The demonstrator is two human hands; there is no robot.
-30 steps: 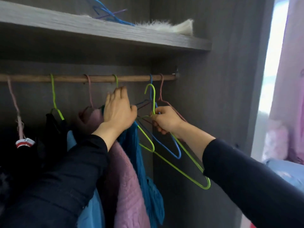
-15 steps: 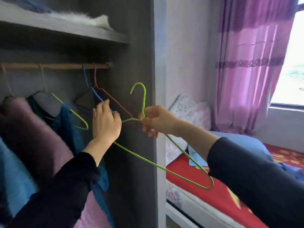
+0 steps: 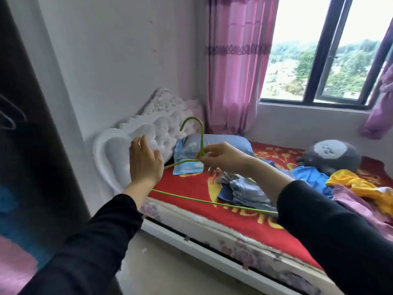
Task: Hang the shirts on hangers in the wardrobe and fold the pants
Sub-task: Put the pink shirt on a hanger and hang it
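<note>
From the head camera, a bedroom is seen, looking down across a bed [image 3: 187, 188] with a red patterned cover. A green wire hanger [image 3: 201, 143] is held above the bed, clear of the wardrobe [image 3: 27, 145], whose dark side fills the left edge. The hanger is pinched at the base of its hook by the thumb and fingers of the right hand [image 3: 221, 158], with the hook pointing up. The left hand [image 3: 144, 162] is raised just beside the hanger's left end, palm away from the camera, fingers relaxed and slightly spread; whether it touches the wire cannot be told. Both arms are covered by black sleeves.

On the bed, a heap of grey-blue pants [image 3: 248, 192] lies under the right forearm. To its right, a blue shirt [image 3: 312, 177], a yellow garment [image 3: 357, 184] and a pink garment [image 3: 357, 207] are piled loosely. A blue pillow [image 3: 223, 141] and a grey plush toy [image 3: 333, 156] rest further back. A white padded headboard [image 3: 153, 128], pink curtains [image 3: 234, 60] and a window [image 3: 319, 50] are seen behind.
</note>
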